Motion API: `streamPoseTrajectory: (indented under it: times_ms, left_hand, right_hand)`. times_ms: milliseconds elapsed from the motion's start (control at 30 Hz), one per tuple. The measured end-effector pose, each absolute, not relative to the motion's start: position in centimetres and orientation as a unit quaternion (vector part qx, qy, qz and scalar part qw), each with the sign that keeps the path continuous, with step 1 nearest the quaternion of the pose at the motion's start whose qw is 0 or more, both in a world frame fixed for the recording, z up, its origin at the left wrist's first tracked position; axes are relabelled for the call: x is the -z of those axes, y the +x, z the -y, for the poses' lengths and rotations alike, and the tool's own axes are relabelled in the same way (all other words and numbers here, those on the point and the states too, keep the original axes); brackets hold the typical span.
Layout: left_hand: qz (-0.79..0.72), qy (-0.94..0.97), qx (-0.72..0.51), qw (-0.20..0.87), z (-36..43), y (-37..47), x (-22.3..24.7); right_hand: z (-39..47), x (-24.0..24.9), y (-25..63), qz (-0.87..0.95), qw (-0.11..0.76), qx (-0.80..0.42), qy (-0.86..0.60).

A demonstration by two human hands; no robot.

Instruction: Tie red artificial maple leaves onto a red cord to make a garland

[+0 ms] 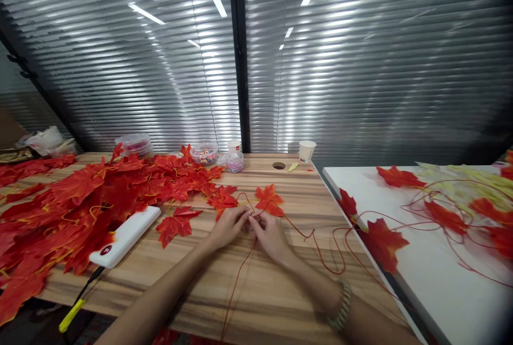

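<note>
Fingers (257, 225) of both hands are held together above a wood-grained table (280, 302), with the left hand (230, 227) and the right hand (273, 236) each pinched on a thin red cord (235, 287); whether a knot lies between the tips is hidden. The cord is looped above the fingertips, trailed toward the table's near edge, and strung out rightward to a white table (344, 187), where loose coils are spread among red leaves (385, 243). A snag could be caused by those coils if the strand were pulled, and a small loop could be lost if either pinch were slackened. An orange-red leaf (269, 199), laid just beyond the fingertips, could be caught up in the cord. Pale characters on the round red mark (106, 250) of a white device (130, 231) cannot be read, nor can the small print on a paper cup (306, 150). No brand can be made out.
</note>
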State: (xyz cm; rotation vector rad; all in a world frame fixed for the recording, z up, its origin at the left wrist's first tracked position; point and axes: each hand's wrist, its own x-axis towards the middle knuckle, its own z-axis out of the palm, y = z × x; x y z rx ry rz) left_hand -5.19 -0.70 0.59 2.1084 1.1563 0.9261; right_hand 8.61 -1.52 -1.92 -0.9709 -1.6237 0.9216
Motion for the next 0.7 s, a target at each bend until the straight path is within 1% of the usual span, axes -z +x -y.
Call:
streamPoseTrajectory:
  times_ms: [333, 700]
  left_hand:
    - [-0.434, 0.795, -0.324, 0.274, 0.57, -5.33, -0.36]
    - [-0.439, 0.808, -0.311, 0.241, 0.48, -5.52, -0.27]
  right_hand:
    - [1.43, 2.32, 8.51, 0.658, 0.48, -0.422, -0.398]
    - [1.38, 2.26, 8.51, 0.662, 0.471, -0.419, -0.404]
